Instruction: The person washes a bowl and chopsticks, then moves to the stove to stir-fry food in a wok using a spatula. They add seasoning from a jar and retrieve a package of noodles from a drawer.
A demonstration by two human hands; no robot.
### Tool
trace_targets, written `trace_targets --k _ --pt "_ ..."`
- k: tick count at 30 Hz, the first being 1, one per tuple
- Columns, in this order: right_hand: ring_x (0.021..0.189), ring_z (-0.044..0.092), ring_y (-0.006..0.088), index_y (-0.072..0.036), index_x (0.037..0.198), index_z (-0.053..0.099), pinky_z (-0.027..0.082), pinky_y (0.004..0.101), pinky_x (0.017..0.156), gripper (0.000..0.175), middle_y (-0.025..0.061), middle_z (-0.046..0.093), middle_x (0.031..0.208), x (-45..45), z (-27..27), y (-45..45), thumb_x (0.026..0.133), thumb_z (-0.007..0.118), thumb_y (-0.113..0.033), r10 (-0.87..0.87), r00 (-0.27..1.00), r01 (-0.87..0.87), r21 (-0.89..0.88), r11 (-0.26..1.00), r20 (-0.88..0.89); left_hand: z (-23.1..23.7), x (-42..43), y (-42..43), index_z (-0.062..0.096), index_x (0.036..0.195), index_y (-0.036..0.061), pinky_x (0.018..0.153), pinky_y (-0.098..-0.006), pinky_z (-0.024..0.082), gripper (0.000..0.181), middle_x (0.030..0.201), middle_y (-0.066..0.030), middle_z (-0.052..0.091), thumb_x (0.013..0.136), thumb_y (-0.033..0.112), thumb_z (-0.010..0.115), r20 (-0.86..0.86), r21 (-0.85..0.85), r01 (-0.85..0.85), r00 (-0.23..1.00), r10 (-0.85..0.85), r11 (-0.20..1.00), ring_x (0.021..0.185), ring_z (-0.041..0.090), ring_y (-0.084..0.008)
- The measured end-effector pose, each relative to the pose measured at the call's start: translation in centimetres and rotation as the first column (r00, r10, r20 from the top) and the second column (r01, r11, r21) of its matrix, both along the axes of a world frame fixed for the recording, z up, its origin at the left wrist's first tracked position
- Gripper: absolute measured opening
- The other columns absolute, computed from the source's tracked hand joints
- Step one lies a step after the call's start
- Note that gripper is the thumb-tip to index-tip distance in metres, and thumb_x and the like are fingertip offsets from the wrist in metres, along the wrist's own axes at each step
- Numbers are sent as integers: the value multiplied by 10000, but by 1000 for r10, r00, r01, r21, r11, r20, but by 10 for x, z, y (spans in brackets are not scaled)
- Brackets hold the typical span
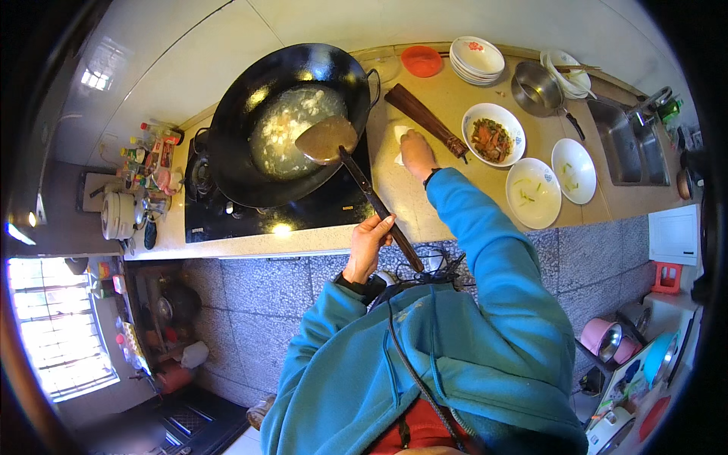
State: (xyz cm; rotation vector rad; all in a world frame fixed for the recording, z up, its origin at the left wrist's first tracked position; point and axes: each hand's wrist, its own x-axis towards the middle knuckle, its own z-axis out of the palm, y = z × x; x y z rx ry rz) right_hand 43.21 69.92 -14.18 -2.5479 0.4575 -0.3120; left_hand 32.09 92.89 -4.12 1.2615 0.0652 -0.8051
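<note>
My left hand (368,244) grips the dark wooden handle of a wok spatula (327,139). The spatula's wide metal blade hangs over a large black wok (290,62), which sits on a black gas hob (273,219). Cloudy liquid with pale, egg-like pieces (284,125) fills the wok's bottom. Right of the hob, my right hand (418,154) presses a white cloth or paper (402,136) onto the tan countertop (398,199); its fingertips are partly hidden. Just beyond that hand lies a brown bundled brush (424,116), apparently bamboo.
A bowl of cooked food (492,136) and two white dishes with green scraps (533,193) (573,170) stand to the right. Behind them are stacked bowls (478,57), a red bowl (421,61) and a metal saucepan (537,91). A sink (628,142) is farther right; bottles (153,153) stand left.
</note>
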Motion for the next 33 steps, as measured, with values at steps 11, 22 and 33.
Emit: trace_targets --k 11,22,33 --pt "879 581 347 -33 788 631 478 428 781 64 129 603 859 -50 9 20 729 607 -37 535 836 -521 -125 844 125 -6 3 -3 670 996 10 560 -209 426 157 761 -1 615 931 145 623 17 13 29 999 -29 1000 612 530 -81" --pt "886 622 352 -57 877 692 503 432 766 139 159 650 904 -43 14 -36 799 577 -67 245 950 -238 -62 969 193 -1 6 -10 668 1023 0 559 -207 427 183 764 5 603 931 153 629 73 -4 44 996 -43 999 618 532 -78" --pt "1050 554 381 -18 1020 645 464 444 876 223 185 610 1092 -54 26 -15 820 549 -38 195 955 -168 -136 976 222 27 11 -14 663 979 21 536 -202 396 191 704 11 574 929 203 641 17 -50 -24 1000 25 998 573 500 -72"
